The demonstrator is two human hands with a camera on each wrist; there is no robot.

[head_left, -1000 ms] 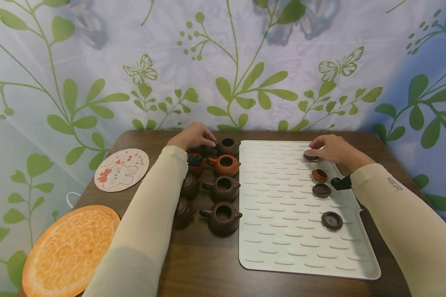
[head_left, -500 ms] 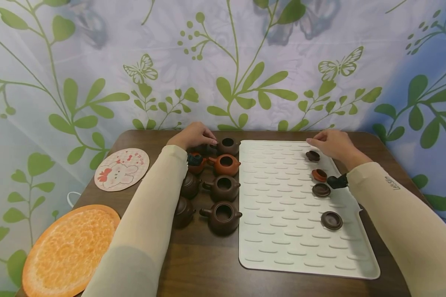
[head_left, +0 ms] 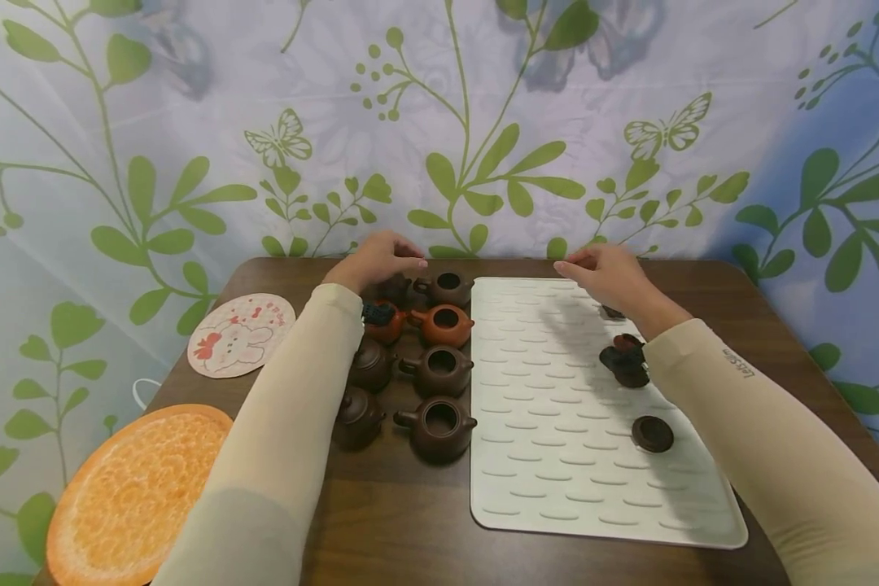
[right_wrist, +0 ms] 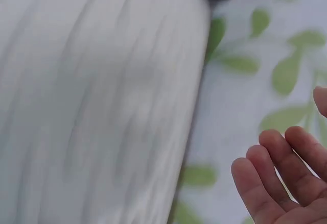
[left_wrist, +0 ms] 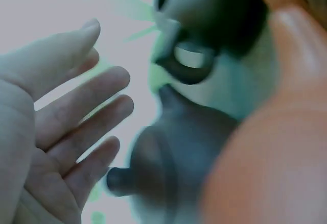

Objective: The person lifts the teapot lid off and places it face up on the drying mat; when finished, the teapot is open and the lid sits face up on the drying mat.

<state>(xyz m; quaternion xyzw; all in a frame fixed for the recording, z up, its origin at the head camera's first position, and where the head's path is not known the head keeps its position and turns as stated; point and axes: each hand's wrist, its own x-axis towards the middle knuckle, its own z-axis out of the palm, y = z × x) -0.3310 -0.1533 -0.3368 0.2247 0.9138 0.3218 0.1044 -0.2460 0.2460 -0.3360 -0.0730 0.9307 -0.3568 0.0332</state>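
Note:
My left hand (head_left: 379, 262) hovers above the far end of the teapots with fingers extended and nothing held. In the left wrist view its fingers (left_wrist: 76, 117) are apart from a dark lidded teapot (left_wrist: 179, 157) and the handle of a dark lidless teapot (left_wrist: 214, 20). That lidless teapot (head_left: 448, 287) heads a row with an orange lidless teapot (head_left: 443, 324) and more brown ones. Over the far edge of the white mat (head_left: 527, 488), my right hand (head_left: 610, 277) is raised and holds nothing. A small dark lid (head_left: 613, 312) lies partly hidden under that wrist.
Along the mat's right side lie further lids, including a brown lid (head_left: 653, 434) nearest me. Several lidded teapots (head_left: 359, 417) stand left of the lidless row. A bunny-print round mat (head_left: 242, 335) and an orange-slice mat (head_left: 142, 496) lie on the left. A patterned cloth hangs behind.
My right hand has let go of the small dark lid on the mat, then risen and moved left. My left hand has lifted off the far teapot's handle, its fingers spreading.

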